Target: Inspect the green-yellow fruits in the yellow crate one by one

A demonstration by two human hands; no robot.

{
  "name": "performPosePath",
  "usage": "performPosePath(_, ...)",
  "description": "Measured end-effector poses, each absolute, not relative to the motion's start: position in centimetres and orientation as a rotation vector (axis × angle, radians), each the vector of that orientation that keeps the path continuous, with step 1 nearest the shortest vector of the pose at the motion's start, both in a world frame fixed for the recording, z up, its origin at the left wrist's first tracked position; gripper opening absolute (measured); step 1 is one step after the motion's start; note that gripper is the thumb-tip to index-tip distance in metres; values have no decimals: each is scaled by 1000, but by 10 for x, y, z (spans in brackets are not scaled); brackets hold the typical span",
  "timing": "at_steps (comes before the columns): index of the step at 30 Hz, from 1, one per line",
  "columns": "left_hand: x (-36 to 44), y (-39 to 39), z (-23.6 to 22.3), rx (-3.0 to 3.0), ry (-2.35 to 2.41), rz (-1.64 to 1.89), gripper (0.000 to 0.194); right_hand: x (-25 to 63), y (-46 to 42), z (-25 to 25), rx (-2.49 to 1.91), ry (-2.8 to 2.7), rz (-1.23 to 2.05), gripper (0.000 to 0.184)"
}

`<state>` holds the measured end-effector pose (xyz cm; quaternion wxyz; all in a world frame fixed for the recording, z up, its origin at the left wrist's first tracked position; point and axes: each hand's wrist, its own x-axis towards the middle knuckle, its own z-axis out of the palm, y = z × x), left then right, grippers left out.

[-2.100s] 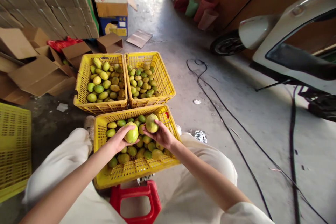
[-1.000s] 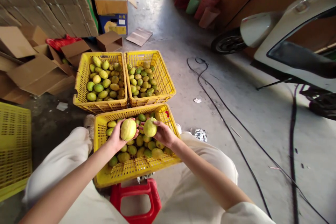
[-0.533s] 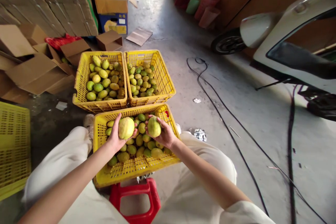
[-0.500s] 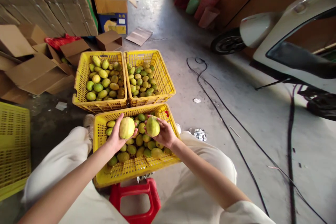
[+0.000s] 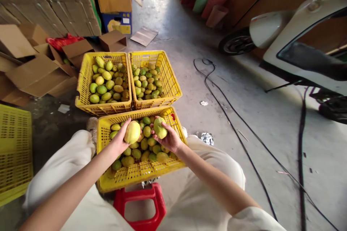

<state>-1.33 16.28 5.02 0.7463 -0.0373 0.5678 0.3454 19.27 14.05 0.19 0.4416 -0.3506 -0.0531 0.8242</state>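
My left hand (image 5: 122, 140) is closed round a large pale-yellow oval fruit (image 5: 132, 132), thumb along its side. A greener fruit (image 5: 160, 127) of similar shape sits in the curled fingers of my right hand (image 5: 170, 139). Both hands are above the near yellow crate (image 5: 141, 177), apart from each other. In that crate lie many smaller green and yellow fruits (image 5: 144, 144), partly covered by my hands. The exact kind of fruit is not clear to me.
Two more yellow crates of fruit, a left one (image 5: 104, 107) and a right one (image 5: 171, 83), stand just beyond. A red stool (image 5: 160, 202) is below, flattened cartons (image 5: 38, 74) at left. Black cables (image 5: 238, 133) cross the floor beside a white scooter (image 5: 271, 30).
Both fruits have turned in my hands and now show different sides. The right one has tilted and shifted slightly right. The crates stay in place.
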Motion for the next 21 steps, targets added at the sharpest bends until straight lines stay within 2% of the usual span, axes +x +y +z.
performPosePath(9, -18, 163, 55, -180, 1152, 744, 53, 193, 139, 1, -889, -140, 2101, 38)
performPosePath(14, -16, 161, 53, -36, 1194, 692, 27, 195, 142, -2, -893, -167, 2056, 34)
performPosePath(18, -16, 156, 47, 52, 1187, 710, 29, 196, 145, 0, -922, -196, 2034, 36)
performPosePath(21, -16, 155, 46, 63, 1155, 725, 20, 195, 145, 0, -898, -216, 2060, 37)
